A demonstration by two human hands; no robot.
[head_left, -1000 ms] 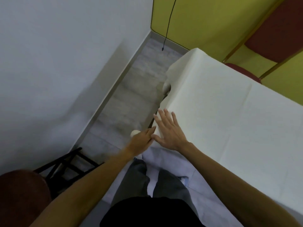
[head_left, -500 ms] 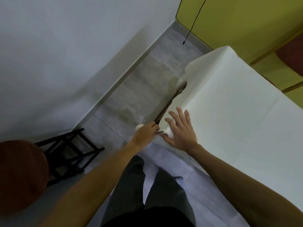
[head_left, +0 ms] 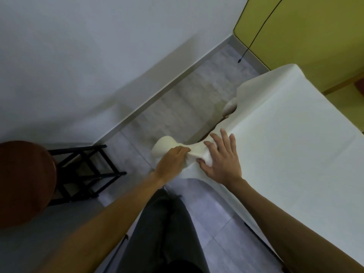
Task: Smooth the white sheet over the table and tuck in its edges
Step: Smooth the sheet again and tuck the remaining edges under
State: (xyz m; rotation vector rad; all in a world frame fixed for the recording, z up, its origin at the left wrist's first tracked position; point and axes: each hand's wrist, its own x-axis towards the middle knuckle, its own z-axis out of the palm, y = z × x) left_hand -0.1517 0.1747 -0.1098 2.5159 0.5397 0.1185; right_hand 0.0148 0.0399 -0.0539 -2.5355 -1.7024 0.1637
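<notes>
One white sheet [head_left: 285,144] covers the hidden table from centre toward 3 o'clock. Right hand [head_left: 222,158] presses it flat, fingers spread. Left hand [head_left: 173,160], at its 9 o'clock, pinches the bunched corner [head_left: 167,144]. Judgement: light, soft, prone to sliding and creasing; take hold at edges and corners.

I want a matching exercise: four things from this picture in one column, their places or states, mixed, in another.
1 left hand
2 right hand
3 round brown seat
4 thin black cable

a lies flat on the white fabric sheet
b hangs along the yellow wall
c grips a bunched sheet corner
d at left, beside a black frame

Pairs: 1-c, 2-a, 3-d, 4-b
</notes>
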